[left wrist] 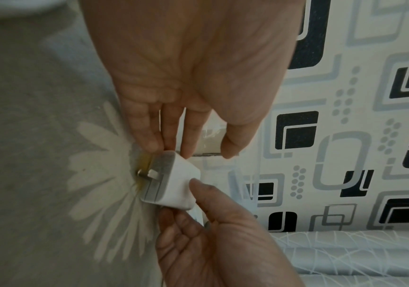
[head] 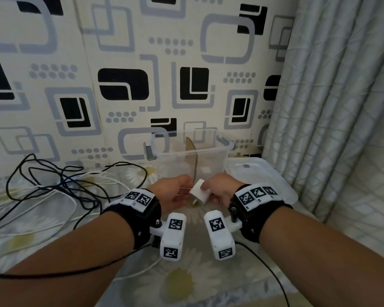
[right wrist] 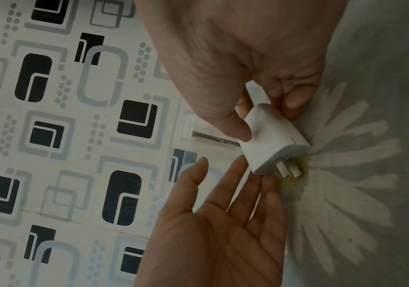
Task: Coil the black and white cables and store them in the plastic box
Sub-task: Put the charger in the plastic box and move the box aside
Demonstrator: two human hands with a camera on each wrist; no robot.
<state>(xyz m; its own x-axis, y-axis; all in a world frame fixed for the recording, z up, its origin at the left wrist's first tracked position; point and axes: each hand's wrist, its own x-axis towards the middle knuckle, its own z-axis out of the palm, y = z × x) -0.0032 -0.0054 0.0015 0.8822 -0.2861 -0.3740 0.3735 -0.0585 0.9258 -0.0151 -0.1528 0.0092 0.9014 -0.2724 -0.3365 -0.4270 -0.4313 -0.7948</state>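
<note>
The black cable (head: 53, 185) and white cable (head: 60, 197) lie tangled together, uncoiled, on the daisy-print bedsheet (head: 186, 282) at nine o'clock from the hands. The clear plastic box (head: 191, 156) stands open at twelve o'clock, its lid (head: 259, 176) lying flat at two o'clock. The right hand (head: 220, 191) pinches a white charger plug (head: 198, 192) between thumb and fingers. The left hand (head: 171, 193) has straight fingers, seemingly just touching the plug's edge, though it's hard to tell.
</note>
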